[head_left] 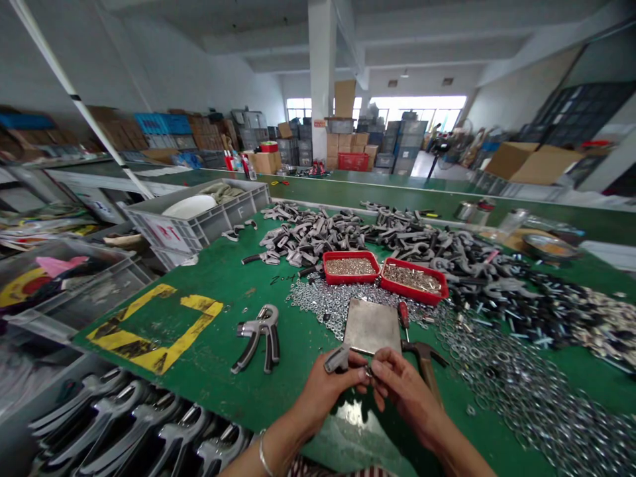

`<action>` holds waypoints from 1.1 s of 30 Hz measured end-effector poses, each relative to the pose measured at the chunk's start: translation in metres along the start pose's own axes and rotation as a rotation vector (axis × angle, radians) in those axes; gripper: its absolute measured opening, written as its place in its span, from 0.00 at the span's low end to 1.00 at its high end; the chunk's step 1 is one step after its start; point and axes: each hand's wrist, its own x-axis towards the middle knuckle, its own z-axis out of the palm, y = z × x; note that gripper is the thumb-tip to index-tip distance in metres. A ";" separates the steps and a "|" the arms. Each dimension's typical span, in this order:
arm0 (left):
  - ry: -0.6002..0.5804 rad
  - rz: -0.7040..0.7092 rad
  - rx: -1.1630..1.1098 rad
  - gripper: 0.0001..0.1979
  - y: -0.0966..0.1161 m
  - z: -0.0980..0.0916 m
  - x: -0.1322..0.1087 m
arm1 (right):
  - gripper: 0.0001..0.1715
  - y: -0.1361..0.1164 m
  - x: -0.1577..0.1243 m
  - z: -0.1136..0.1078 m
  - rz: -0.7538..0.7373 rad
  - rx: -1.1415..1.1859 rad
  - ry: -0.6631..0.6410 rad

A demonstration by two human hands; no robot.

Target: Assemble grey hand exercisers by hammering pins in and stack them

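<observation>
My left hand (322, 387) is closed around a grey handle part (338, 358), whose rounded end sticks out above the fingers. Thumb and fingertips of my right hand (400, 381) pinch at the same part, where a small metal piece (368, 372) shows between the two hands. Just beyond them lies a square metal plate (372, 326). A hammer (426, 364) and a red-handled screwdriver (403, 314) lie to its right. An assembled hand grip (261, 336) rests on the green table, left of my hands.
Two red trays (350, 279) (437, 296) hold small metal parts. Loose washers (527, 387) spread to the right, with piled grey handles (318, 235) behind. Finished grips (134, 424) fill a crate at lower left. A grey crate (223, 217) stands at the table's left edge.
</observation>
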 end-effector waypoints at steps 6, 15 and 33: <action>-0.052 -0.034 0.050 0.13 -0.010 0.000 -0.002 | 0.18 0.010 0.000 -0.010 0.064 0.071 0.005; -0.210 -0.014 0.402 0.19 0.000 -0.033 0.000 | 0.20 -0.013 -0.011 -0.042 -0.072 -0.406 0.184; 0.066 -0.029 0.027 0.21 -0.037 0.027 0.021 | 0.19 0.001 -0.018 0.002 -0.290 -0.483 0.488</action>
